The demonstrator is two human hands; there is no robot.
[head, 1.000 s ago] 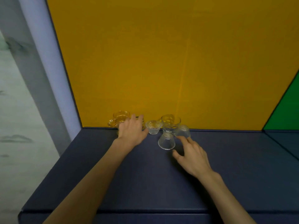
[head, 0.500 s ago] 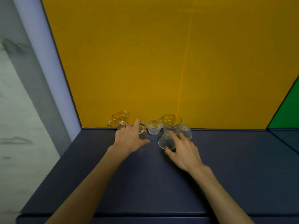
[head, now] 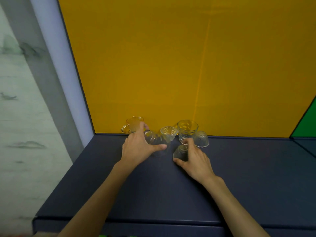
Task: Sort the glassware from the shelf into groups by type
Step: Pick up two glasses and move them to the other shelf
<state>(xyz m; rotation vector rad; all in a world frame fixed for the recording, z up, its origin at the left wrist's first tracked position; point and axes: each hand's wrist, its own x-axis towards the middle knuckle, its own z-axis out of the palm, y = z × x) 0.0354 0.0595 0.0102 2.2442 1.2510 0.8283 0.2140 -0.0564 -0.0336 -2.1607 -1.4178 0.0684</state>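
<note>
Several small glasses stand at the back of a dark blue shelf [head: 153, 194], against a yellow wall. My left hand [head: 138, 147] grips a clear tumbler [head: 156, 141], thumb in front and fingers behind it. Behind that hand stands an amber handled mug [head: 133, 124]. My right hand [head: 195, 158] holds an upturned clear ribbed glass [head: 179, 152] between thumb and fingers. A ribbed clear cup [head: 168, 133] stands upright between the hands. A dimpled clear cup [head: 187, 130] and another upturned ribbed glass [head: 201, 139] sit at the back right.
The yellow back panel [head: 171, 65] rises right behind the glasses. A pale pillar [head: 56, 74] bounds the shelf on the left, and a green panel [head: 307, 124] begins at the far right. The shelf's front edge [head: 136, 219] runs near the bottom.
My left hand has closed round the clear tumbler and drawn it a little forward. My right hand has come down over the upturned ribbed glass and taken hold of it.
</note>
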